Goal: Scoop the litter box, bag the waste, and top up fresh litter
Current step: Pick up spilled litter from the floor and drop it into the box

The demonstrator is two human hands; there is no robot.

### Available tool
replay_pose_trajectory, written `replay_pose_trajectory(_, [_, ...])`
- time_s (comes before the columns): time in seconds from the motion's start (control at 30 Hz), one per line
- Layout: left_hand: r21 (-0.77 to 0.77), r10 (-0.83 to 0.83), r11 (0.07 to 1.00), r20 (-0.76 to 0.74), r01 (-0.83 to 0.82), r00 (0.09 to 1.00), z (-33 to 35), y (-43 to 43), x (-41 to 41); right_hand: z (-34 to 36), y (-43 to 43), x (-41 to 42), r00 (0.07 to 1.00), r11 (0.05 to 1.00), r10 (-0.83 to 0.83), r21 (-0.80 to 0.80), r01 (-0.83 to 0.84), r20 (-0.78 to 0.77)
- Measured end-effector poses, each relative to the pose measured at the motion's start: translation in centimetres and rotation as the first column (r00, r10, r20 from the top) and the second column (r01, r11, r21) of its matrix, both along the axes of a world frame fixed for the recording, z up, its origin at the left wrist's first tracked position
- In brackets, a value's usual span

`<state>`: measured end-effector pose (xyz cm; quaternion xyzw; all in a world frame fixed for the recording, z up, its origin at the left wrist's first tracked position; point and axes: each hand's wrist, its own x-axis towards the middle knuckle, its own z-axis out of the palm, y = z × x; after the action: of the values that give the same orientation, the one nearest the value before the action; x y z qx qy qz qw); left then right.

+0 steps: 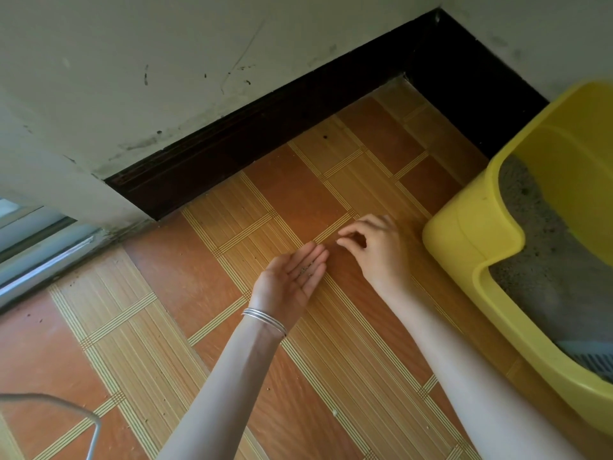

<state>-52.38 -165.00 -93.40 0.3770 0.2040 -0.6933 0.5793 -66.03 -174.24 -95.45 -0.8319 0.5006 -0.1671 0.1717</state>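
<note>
Scuffed white wall [132, 78]; dark skirting [265, 127]; patterned floor [166, 327].

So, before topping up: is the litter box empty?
Not empty: grey litter lies inside the yellow litter box.

Bare floor [166, 327] lies open up to the wall [166, 61]; the yellow litter box [464, 234] blocks the right, apparently against the skirting [265, 127].

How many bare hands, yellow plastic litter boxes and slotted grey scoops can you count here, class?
Bare hands: 2 (left hand, right hand)
Yellow plastic litter box: 1
Slotted grey scoop: 1
Total: 4
</note>
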Motion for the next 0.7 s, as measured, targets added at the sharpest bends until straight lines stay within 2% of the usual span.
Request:
replay_pose_trajectory(0.17, [-0.017,-0.002,1.0,0.004,0.002,1.0,0.0,0.3,0.4,-0.9,-0.3,0.0,0.999,0.998,0.045,-0.033,-0.046,-0.017])
replay_pose_trajectory(0.37, [-0.029,-0.009,1.0,0.012,0.009,1.0,-0.2,0.4,0.4,-0.8,0.6,0.1,0.98,0.98,0.135,-0.123,-0.154,-0.149])
replay_pose_trajectory(0.53, [-0.019,-0.01,1.0,0.022,0.011,1.0,0.1,0.6,0.1,-0.6,1.1,0.7,0.964,0.989,0.129,-0.044,-0.143,-0.231])
replay_pose_trajectory(0.6, [-0.016,-0.009,1.0,0.02,0.009,1.0,0.2,0.5,-0.1,-0.2,1.3,0.6,0.971,0.988,0.153,0.007,-0.154,-0.182])
replay_pose_trajectory(0.7, [-0.017,-0.019,1.0,0.016,0.019,1.0,0.4,0.4,-0.5,1.3,2.0,0.0,0.992,0.974,0.104,0.195,-0.116,0.071])
